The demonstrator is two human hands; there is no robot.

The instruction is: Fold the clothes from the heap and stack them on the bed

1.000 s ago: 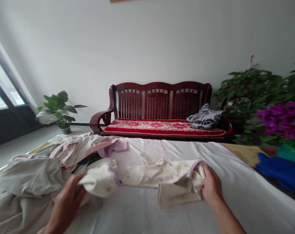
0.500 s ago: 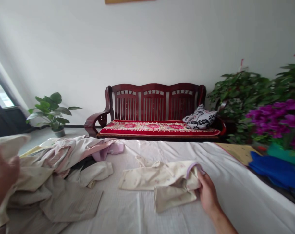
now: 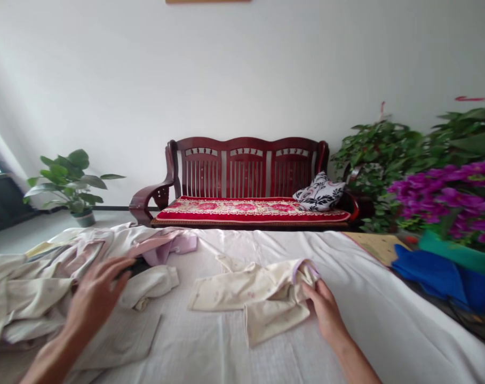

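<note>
Cream children's trousers (image 3: 242, 288) with small prints and a lilac waistband lie crumpled on the white cloth (image 3: 210, 346), legs pointing left. My right hand (image 3: 324, 306) pinches them at the waistband end. Over the heap of clothes on the left, my left hand (image 3: 100, 290) hovers with its fingers apart and nothing in them. Below it spreads a grey garment (image 3: 126, 336). A cream garment (image 3: 22, 298) drapes over the left of the heap, and a cream sleeve (image 3: 154, 285) pokes out to the right. A lilac piece (image 3: 174, 248) lies at the far side.
Past the table stands a dark red wooden bench (image 3: 242, 170) with a patterned cushion (image 3: 322, 193). On the right are a blue cloth (image 3: 438, 277), purple flowers (image 3: 446, 197) and leafy plants (image 3: 382, 154). A potted plant (image 3: 72, 181) stands on the floor at left.
My left hand has let go of a cream garment at the far left and moved right over the heap. My right hand still grips the trousers. The view has turned slightly right.
</note>
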